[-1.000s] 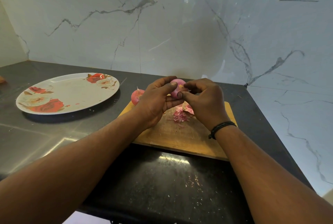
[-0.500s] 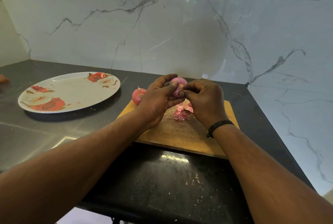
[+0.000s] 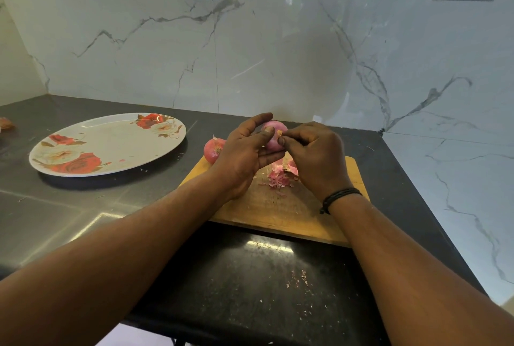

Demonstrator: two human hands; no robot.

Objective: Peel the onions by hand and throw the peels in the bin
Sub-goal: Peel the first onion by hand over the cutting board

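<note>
**Peeling an onion over the board**

Marble-veined wall panels rise behind our dark desk (image 3: 83, 215), with two sockets set high on them. We hold a pale pink onion (image 3: 274, 134) above the wooden cutting board (image 3: 278, 212), clear of its surface. Our left hand (image 3: 244, 153) has its grip curled round the onion, thumb on the front and fingers cupping from below. Our right hand (image 3: 314, 156) pinches at the onion's top with thumb and fingertips, where a bit of dry skin shows; a black cord band sits on that wrist. Loose pink peels (image 3: 279, 177) lie in a small heap on the board beneath our hands. A second onion (image 3: 213, 148), its skin on, rests at the board's far left corner. A floral plate (image 3: 108, 145) sits on the desk to the left, well apart from the board.
</note>
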